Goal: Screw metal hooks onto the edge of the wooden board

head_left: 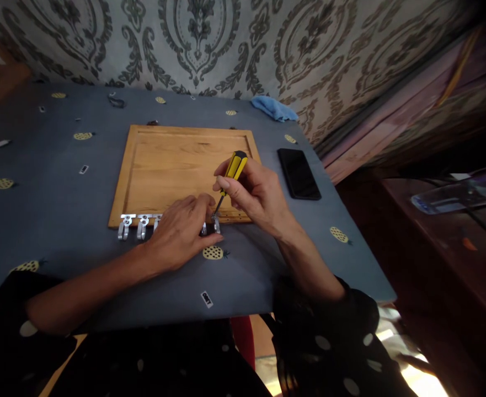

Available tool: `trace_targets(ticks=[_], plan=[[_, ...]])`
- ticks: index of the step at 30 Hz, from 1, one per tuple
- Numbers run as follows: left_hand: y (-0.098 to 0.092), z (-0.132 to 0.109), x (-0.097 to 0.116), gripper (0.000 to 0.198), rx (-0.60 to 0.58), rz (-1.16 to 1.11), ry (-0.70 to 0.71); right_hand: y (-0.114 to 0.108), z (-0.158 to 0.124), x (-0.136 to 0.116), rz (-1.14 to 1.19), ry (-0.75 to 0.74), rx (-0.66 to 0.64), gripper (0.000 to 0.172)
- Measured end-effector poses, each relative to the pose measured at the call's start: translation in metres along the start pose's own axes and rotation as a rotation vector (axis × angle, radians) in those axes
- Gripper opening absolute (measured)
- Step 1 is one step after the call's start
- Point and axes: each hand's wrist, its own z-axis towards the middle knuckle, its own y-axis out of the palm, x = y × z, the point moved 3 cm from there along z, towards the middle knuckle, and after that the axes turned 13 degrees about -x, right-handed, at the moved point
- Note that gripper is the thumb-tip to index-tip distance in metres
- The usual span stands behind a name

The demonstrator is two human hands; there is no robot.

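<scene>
A screwdriver (236, 164) with a yellow and black handle is upheld at a slant by the fingers of my right hand (263, 193). Its tip meets the right end of a silver metal hook rail (142, 218), by the last hook. The rail runs along the near edge of a framed wooden board (172, 165) lying flat. My left hand (180, 229) lies over the rail's middle, fingers above and thumb below, closed on it and hiding some hooks. Any screw under the tip is too small to make out.
A black phone (299, 173) lies right of the board, and a blue cloth (274, 108) sits at the back by the patterned wall. A small dark item (116, 102) rests at the back left. The table's right edge (356, 242) drops off beside a dark red surface (437, 242).
</scene>
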Motion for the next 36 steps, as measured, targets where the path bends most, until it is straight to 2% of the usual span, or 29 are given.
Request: trace_targets(ticks=[15,24,36], plan=[[-0.0003,0.0008,-0.0003,0.048,-0.017,-0.015,-0.012,0.0014,0.0004,-0.0001,0.044,0.025,0.012,0.037],[0.0006,-0.0005,-0.0012,0.043,-0.007,0.023,-0.015,0.0000,-0.0069,-0.0039,0.085,-0.008,0.233,0.027],[-0.0025,0.0006,0.0016,0.044,-0.054,-0.008,-0.048,0.0025,-0.0057,-0.0025,0.038,0.017,0.158,0.029]])
